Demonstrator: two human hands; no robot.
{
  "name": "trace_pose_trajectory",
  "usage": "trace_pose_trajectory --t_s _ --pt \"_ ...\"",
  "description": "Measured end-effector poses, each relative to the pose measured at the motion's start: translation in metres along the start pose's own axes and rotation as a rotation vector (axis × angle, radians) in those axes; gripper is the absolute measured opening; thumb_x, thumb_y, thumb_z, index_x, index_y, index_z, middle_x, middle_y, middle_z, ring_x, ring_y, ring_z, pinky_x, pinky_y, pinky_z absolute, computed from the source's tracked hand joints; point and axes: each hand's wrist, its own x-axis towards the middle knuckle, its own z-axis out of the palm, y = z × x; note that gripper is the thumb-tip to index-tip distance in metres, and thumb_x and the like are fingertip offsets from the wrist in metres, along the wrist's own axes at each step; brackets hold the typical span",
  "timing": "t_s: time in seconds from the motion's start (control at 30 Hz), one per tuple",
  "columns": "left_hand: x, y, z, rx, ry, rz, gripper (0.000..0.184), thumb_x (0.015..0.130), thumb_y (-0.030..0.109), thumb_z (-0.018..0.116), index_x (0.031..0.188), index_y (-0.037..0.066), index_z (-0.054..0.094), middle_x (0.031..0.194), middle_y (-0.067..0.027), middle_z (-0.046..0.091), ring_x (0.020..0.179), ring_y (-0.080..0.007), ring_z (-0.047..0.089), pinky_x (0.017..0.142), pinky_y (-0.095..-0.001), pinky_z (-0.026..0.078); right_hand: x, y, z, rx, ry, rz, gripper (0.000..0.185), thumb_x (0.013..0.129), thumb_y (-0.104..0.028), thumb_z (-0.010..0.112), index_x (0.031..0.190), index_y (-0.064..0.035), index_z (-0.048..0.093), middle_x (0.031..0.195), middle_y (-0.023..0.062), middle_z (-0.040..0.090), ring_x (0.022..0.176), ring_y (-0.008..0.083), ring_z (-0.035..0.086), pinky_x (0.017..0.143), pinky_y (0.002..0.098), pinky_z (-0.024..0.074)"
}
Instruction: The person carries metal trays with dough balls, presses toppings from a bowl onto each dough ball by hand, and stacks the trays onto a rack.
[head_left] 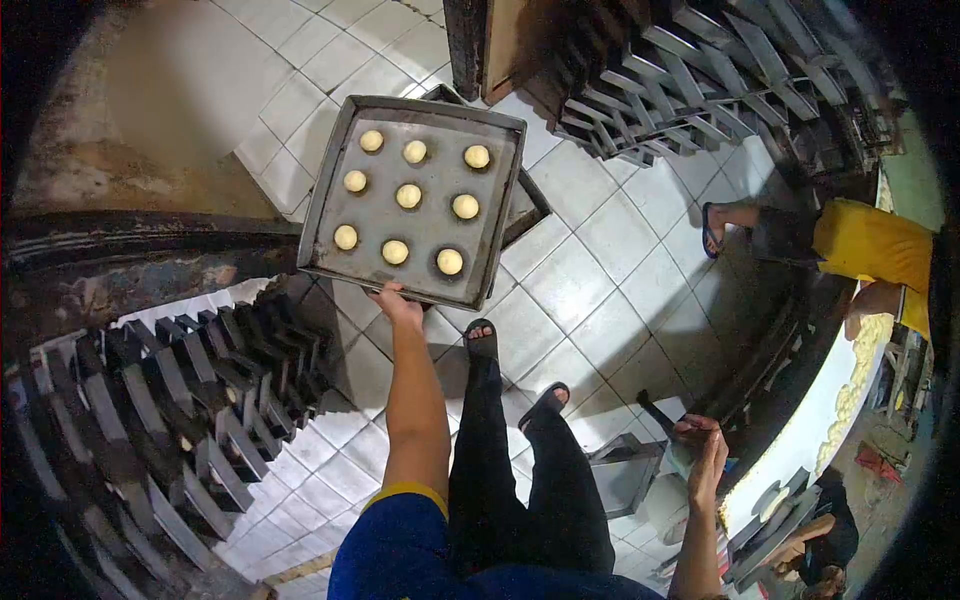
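My left hand [398, 304] grips the near edge of a square metal baking tray [425, 112], its fingers wrapped under the rim. Several round, pale yellow dough balls [408, 196] sit spaced out in rows on it. Beneath the tray, a dark metal frame or second tray [530, 210] shows partly; whether the two touch is hidden. Away to the right, my right hand [705, 460] hangs with loosely curved fingers and nothing visible in it. It is near a dark handle-like bar [655, 412] and a grey metal container [625, 475].
Stacked metal trays stand at the lower left [170, 400] and upper right [690, 75]. A person in a yellow shirt [870, 240] stands by a white table [800, 440] with dough pieces along it. Another person [835, 520] is at the lower right. White tiles [570, 270] cover the floor.
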Motion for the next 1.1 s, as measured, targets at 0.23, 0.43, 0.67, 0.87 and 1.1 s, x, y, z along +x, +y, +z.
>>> trace_pose_trajectory --t_s 0.23,0.43,0.67,0.87,1.1 --pt "-0.097 0.094 -0.081 0.461 0.025 0.062 0.057 0.102 0.017 0.064 0.156 0.011 0.047 0.122 -0.0105 0.063 0.106 -0.0222 0.065 0.101 -0.0434 0.055 -0.022 0.031 -0.022 -0.08 -0.017 -0.1 0.063 0.117 -0.052 0.042 0.123 0.0036 0.069 0.108 0.0109 0.073 0.097 0.0198 0.067 0.089 0.0343 0.0514" --pt "-0.406 0.344 -0.137 0.184 0.128 0.632 0.042 0.112 0.036 0.058 0.142 0.007 0.054 0.11 -0.0052 0.065 0.101 -0.0206 0.065 0.093 -0.0378 0.053 -0.04 0.265 -0.085 -0.478 -0.274 -0.45 0.039 0.115 -0.029 0.049 0.133 0.0033 0.06 0.123 0.0176 0.068 0.121 0.0347 0.062 0.112 0.0539 0.0413" --pt "-0.645 0.579 -0.2 -0.258 0.241 1.444 0.035 0.104 0.028 0.068 0.128 0.004 0.06 0.115 -0.008 0.066 0.11 -0.0211 0.065 0.099 -0.0378 0.052 -0.038 0.353 -0.133 -0.967 -0.857 -0.152 0.045 0.103 -0.027 0.064 0.139 -0.0012 0.064 0.137 0.0237 0.065 0.127 0.0394 0.06 0.109 0.0466 0.0477" --pt "-0.672 0.751 -0.265 -0.273 0.426 1.208 0.074 0.095 0.05 0.077 0.148 0.005 0.051 0.146 -0.02 0.054 0.129 -0.0332 0.058 0.112 -0.0443 0.048 0.022 0.33 -0.141 -0.913 -1.125 -0.826 0.041 0.109 -0.029 0.058 0.137 -0.0009 0.064 0.129 0.0201 0.067 0.117 0.0327 0.064 0.1 0.0425 0.0534" --pt "-0.649 0.87 -0.313 0.176 0.131 0.827 0.071 0.099 0.058 0.069 0.138 0.0 0.061 0.132 -0.0198 0.068 0.114 -0.0367 0.071 0.089 -0.0458 0.068 -0.051 0.235 -0.058 0.122 -0.428 0.001 0.046 0.11 -0.041 0.065 0.136 -0.0026 0.063 0.098 0.0015 0.064 0.081 0.0118 0.062 0.061 0.0299 0.0533"
